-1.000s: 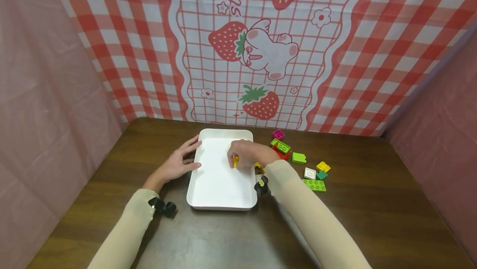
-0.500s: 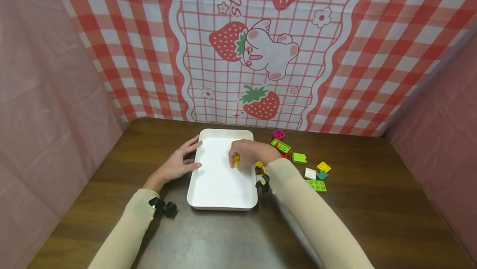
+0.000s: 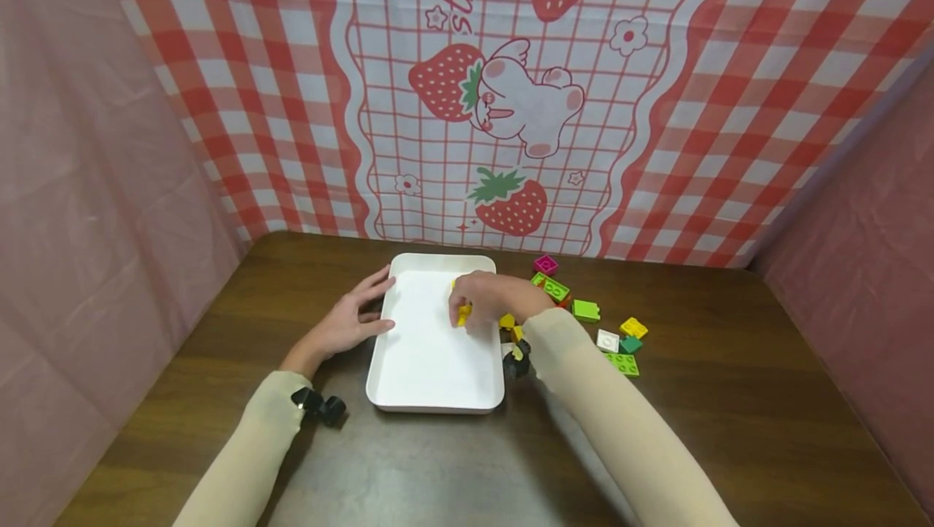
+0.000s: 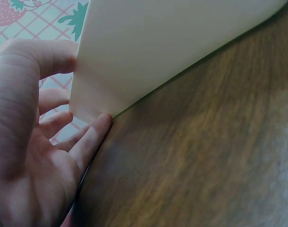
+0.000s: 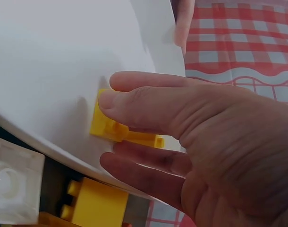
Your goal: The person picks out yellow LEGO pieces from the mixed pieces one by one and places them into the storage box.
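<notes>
A white tray (image 3: 430, 373) lies on the table. In the head view my left hand (image 3: 341, 320) rests against its left rim with fingers spread, and the left wrist view shows fingertips (image 4: 105, 119) touching the tray's side wall. Over the tray's right half, my right hand (image 3: 477, 298) pinches a yellow toy brick (image 3: 464, 315) close to the tray's floor. From the right wrist, the thumb lies on this yellow brick (image 5: 100, 124), and another yellow part (image 5: 144, 138) shows behind the fingers. The hand hides much of the yellow pieces.
Right of the tray lie a magenta brick (image 3: 546, 264), lime bricks (image 3: 585, 310), a yellow brick (image 3: 634, 327), a white brick (image 3: 607, 340) and a dark green brick (image 3: 631, 344). More yellow bricks (image 5: 99, 203) sit against the tray's outer right side. A checked cloth (image 3: 292, 105) hangs behind the table.
My right hand has shifted slightly to the right within the tray, still pinching the yellow brick. The left hand and tray have hardly moved.
</notes>
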Demonstrator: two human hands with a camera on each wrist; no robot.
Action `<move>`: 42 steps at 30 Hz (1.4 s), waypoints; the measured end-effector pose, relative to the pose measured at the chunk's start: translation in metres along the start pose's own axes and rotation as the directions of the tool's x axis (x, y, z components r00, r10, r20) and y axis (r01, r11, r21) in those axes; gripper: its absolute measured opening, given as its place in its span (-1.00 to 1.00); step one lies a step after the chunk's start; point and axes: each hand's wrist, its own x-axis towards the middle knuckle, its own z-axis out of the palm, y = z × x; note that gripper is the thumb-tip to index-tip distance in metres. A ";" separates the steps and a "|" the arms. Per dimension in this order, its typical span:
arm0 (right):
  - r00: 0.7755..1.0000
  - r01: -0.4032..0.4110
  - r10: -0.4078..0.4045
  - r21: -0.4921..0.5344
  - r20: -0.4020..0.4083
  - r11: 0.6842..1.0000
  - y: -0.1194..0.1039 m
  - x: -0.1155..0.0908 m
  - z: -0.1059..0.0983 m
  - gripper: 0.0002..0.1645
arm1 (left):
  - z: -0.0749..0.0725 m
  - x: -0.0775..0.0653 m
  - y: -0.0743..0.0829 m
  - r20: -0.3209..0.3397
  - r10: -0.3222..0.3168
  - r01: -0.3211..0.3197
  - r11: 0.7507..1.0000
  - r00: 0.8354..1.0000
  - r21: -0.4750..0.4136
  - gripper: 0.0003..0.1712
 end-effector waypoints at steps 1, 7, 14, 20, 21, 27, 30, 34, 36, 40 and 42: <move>1.000 -0.001 0.001 0.002 0.002 1.000 0.000 -0.001 -0.001 -0.86 | 0.000 0.000 0.000 0.001 0.001 -0.001 1.000 1.000 0.004 -0.12; 1.000 0.025 -0.025 -0.025 -0.002 0.999 -0.002 -0.004 -0.008 -0.83 | 0.000 0.000 -0.002 -0.001 0.005 -0.005 1.000 1.000 0.007 -0.13; 1.000 0.005 -0.005 -0.038 -0.001 0.999 -0.002 -0.008 -0.016 -0.84 | 0.000 0.000 -0.001 -0.001 0.000 0.000 1.000 1.000 0.006 -0.13; 1.000 -0.002 0.001 -0.048 -0.012 0.999 -0.002 -0.012 -0.025 -0.78 | 0.000 0.000 0.000 -0.002 -0.004 0.004 1.000 1.000 0.002 -0.13; 1.000 -0.003 0.002 -0.050 -0.016 0.999 -0.002 -0.013 -0.027 -0.77 | 0.000 0.000 0.000 -0.002 -0.004 0.004 1.000 1.000 0.000 -0.13; 1.000 -0.014 0.013 -0.047 -0.025 0.999 -0.002 -0.015 -0.034 -0.74 | 0.001 0.000 0.000 -0.003 0.001 -0.001 1.000 1.000 -0.012 -0.13; 1.000 0.004 -0.005 -0.056 -0.016 0.998 -0.002 -0.014 -0.034 -0.74 | 0.000 0.000 -0.001 -0.001 0.003 -0.003 1.000 1.000 -0.012 -0.13; 1.000 0.018 -0.018 -0.056 -0.009 0.998 0.000 -0.015 -0.033 -0.75 | -0.001 -0.001 -0.001 -0.002 0.001 -0.001 1.000 1.000 0.009 -0.13; 1.000 0.014 -0.014 -0.053 -0.011 0.999 0.001 -0.016 -0.031 -0.75 | -0.001 -0.001 -0.001 -0.002 -0.002 0.002 1.000 1.000 0.013 -0.13; 1.000 -0.009 0.008 -0.050 -0.025 0.999 0.005 -0.021 -0.028 -0.73 | -0.001 -0.001 0.000 0.001 -0.002 0.002 1.000 1.000 0.015 -0.13; 0.999 -0.017 0.015 -0.054 -0.036 0.998 0.007 -0.024 -0.026 -0.72 | -0.001 -0.001 0.000 0.000 0.001 -0.001 1.000 1.000 0.013 -0.13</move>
